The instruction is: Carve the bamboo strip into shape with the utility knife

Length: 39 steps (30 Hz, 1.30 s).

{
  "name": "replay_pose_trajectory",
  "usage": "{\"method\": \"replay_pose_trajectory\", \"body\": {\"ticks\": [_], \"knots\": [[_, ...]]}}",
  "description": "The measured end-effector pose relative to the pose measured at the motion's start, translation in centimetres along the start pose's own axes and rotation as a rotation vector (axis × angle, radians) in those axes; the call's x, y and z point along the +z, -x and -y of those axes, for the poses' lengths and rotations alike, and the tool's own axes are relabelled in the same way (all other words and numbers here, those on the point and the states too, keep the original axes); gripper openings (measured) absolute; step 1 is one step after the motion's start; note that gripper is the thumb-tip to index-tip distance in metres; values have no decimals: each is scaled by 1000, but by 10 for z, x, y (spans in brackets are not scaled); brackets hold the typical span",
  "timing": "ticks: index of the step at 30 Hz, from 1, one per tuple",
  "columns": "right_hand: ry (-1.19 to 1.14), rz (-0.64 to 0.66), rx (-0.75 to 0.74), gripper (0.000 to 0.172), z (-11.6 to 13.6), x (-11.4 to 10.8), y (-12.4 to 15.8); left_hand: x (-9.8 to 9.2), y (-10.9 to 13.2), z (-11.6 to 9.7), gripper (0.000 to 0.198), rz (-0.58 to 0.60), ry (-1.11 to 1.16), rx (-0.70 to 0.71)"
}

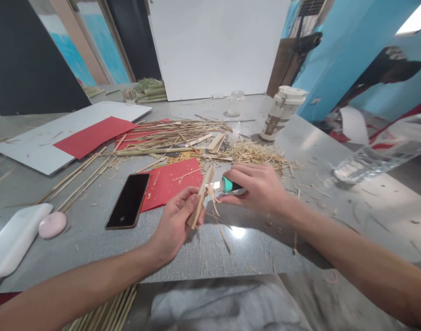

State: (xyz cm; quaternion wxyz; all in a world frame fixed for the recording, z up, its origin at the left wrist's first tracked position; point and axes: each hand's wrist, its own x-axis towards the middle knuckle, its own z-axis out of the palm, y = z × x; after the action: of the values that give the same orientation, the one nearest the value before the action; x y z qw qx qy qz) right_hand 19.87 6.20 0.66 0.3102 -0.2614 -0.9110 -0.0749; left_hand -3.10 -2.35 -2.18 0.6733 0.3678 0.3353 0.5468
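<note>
My left hand [181, 211] is closed around the lower part of a flat, pale strip of wood or bamboo [207, 181], which slants up and away. In my right hand [255, 184] is a craft knife [227, 185] with a teal and black handle. Its bright metal end meets the right edge of the strip; the blade tip is too small to make out. Thin curled shavings [213, 197] hang at that spot. Below the hands, a thin sliver [224, 236] lies on the grey table [128, 253].
Left of my hands lie a phone [128, 201], red paper [172, 181] and a pink round object [52, 225]. Beyond are dry stalks [176, 133] and heaped shavings [262, 154]. A cup [282, 112] and clear bottle [386, 147] stand right. Another person [379, 78] is at far right.
</note>
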Motion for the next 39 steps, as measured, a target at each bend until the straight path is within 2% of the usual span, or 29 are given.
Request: {"method": "replay_pose_trajectory", "body": {"ticks": [4, 6, 8, 11, 12, 15, 16, 18, 21, 24, 26, 31, 35, 37, 39], "knots": [[92, 19, -89, 32, -3, -2, 0, 0, -2, -2, 31, -4, 37, 1], [51, 44, -122, 23, -2, -2, 1, 0, -3, -3, 31, 13, 59, 5], [-82, 36, -35, 10, 0, -1, 1, -1, -4, -3, 30, 53, 81, -29], [-312, -49, 157, 30, 3, 0, 0, 0, -5, -2, 26, 156, 138, -159], [-368, -73, 180, 32, 4, 0, -1, 0, -5, -2, 24, 181, 156, -196], [-472, -62, 174, 16, 6, 0, -5, -2, -7, -5, 14, 184, 141, -274], [-487, -42, 187, 14, 6, -1, -6, -5, -8, -7, 14, 169, 92, -281], [-490, 5, 268, 20, 7, -1, -8, -12, -12, -14, 22, 145, -91, -241], [-478, 62, 447, 31, 6, -2, -11, -24, -19, -27, 40, 178, -519, -14], [-459, 142, 538, 36, 3, -2, -11, -30, -25, -36, 25, 152, -1013, 179], [-432, 193, 561, 28, 1, -1, -9, -31, -27, -36, 25, 125, -1243, 267], [-401, 359, 606, 22, 0, -4, -6, -29, -29, -28, 41, 117, -1493, 381], [-268, 501, 591, 25, 1, -5, -4, -32, -31, -22, 34, 112, -1623, 319], [-228, 539, 579, 25, 3, -4, -1, -34, -32, -20, 25, 103, -1680, 274], [-217, 564, 543, 27, 5, -4, 1, -35, -32, -19, 26, 95, -1734, 260]]}}
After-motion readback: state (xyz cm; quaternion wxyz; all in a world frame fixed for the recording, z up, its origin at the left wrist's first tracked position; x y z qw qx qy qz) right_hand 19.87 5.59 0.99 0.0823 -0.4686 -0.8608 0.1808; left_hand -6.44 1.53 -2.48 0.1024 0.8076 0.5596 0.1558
